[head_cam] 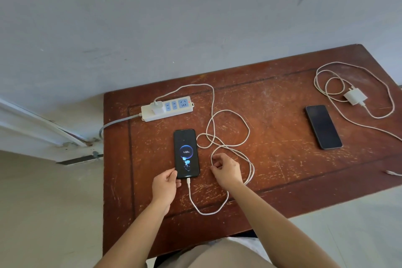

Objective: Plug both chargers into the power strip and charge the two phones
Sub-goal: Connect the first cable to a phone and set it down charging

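— Gripping what, each hand?

— Left hand [165, 183] pinches the lower left corner of the lit phone [186, 153], thumb and fingers closed on its edge. Right hand [225, 168] is loosely curled, fingertips drawn together around a loop of the white cable [228, 128], just beside the phone's right edge.

— Which way does that phone lie?

— Flat, screen up, long axis running from the near edge of the table [282, 137] toward the wall. Its charging port faces the near edge, and the cable's plug is seated in it. The screen shows a round blue charging graphic with a percentage.

— Where does the cable go?

— It curves toward the near edge, swings right, tangles in several loops at the table's middle, then runs up to a white charger [158, 107] plugged into the left end of the power strip [167, 108]. The strip lies near the far left corner, long axis roughly along the far edge, a small red light at its right end.

— And the other set?

— A dark phone [323, 126] lies screen up toward the right side, tilted, screen unlit. Beyond it, near the far right corner, a second charger [355, 97] lies unplugged with its own cable [382, 91] coiled around it.

— The room?

— A scratched reddish-brown wooden table stands against a pale grey wall [195, 17]; pale floor [43, 213] shows on the left.
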